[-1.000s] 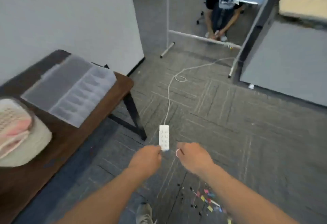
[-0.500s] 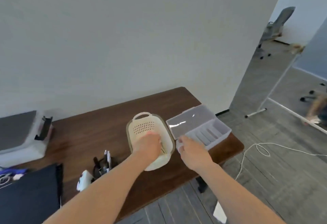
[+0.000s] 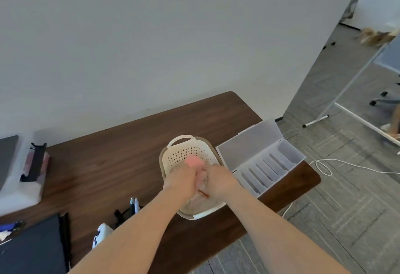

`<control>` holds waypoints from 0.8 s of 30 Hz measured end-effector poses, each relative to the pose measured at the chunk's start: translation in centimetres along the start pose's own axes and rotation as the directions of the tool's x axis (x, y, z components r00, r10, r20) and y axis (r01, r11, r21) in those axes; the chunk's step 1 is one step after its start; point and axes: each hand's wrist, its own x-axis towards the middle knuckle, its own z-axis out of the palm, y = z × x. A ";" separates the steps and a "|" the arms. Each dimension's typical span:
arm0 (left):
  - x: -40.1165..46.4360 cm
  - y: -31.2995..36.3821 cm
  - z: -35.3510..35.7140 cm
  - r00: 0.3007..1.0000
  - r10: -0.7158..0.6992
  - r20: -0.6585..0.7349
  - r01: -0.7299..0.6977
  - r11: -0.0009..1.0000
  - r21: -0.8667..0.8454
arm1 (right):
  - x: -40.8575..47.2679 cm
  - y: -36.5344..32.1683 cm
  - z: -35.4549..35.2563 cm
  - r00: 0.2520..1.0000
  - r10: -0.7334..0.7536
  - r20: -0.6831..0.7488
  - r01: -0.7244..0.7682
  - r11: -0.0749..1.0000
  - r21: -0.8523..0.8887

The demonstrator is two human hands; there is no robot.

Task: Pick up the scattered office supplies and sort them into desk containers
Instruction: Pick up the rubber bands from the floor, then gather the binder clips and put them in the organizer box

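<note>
Risk: small items could spill past rim of cream perforated plastic basket (image 3: 187,152) on dark wood desk (image 3: 121,165); hands crowd each other. Left hand (image 3: 180,181) and right hand (image 3: 220,181) knuckles-up, touching, low inside basket; grip contents unclear, cannot tell. Clear compartmented organiser box (image 3: 263,161) just beside basket, lid open.

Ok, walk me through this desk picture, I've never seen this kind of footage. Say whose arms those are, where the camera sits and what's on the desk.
The camera is worn on a person's head and looks down, so the arms are their own. The left hand and right hand meet inside a cream perforated basket on a dark wooden desk. Something pink shows in the basket; what the fingers hold is too blurred to tell. Beside the basket lies an open clear divided box. Pens stand near the left arm. A white cable lies on the floor.
</note>
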 end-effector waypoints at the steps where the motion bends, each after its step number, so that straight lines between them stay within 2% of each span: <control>1: -0.2 0.2 0.0 1.000 -0.011 -0.001 0.011 1.000 0.025 | -0.8 0.4 -0.4 0.999 0.006 -0.043 -0.005 1.000 0.004; 3: -0.9 1.3 -0.2 1.000 -0.007 -0.028 0.008 0.999 0.049 | -2.9 1.7 -1.1 0.989 0.033 -0.141 -0.022 0.997 0.080; 5: -2.1 3.8 -0.6 0.992 0.057 -0.113 -0.049 0.996 0.076 | -6.1 4.0 -1.6 0.965 0.079 -0.250 -0.042 0.987 0.152; 8: -5.0 10.3 -0.3 0.948 0.270 -0.170 -0.260 0.962 0.078 | -12.3 9.0 -1.3 0.916 0.160 -0.369 -0.088 0.975 0.205; 10: -7.4 15.5 1.6 0.903 0.402 -0.151 -0.402 0.915 0.036 | -17.8 13.1 -0.5 0.893 0.247 -0.376 -0.174 0.960 0.218; 13: -11.3 23.0 7.8 0.847 0.529 -0.061 -0.527 0.849 0.050 | -26.0 19.9 2.5 0.863 0.400 -0.308 -0.332 0.909 0.250; 15: -14.0 26.9 13.1 0.826 0.561 0.054 -0.564 0.819 0.107 | -31.1 24.1 5.8 0.839 0.485 -0.247 -0.417 0.865 0.280; 18: -18.0 31.7 22.0 0.793 0.566 0.227 -0.601 0.786 0.142 | -38.9 30.0 11.9 0.801 0.586 -0.126 -0.527 0.788 0.318; 24: -24.6 37.7 41.6 0.644 0.546 0.536 -0.694 0.712 0.110 | -50.4 40.9 28.1 0.649 0.748 0.137 -0.728 0.560 0.394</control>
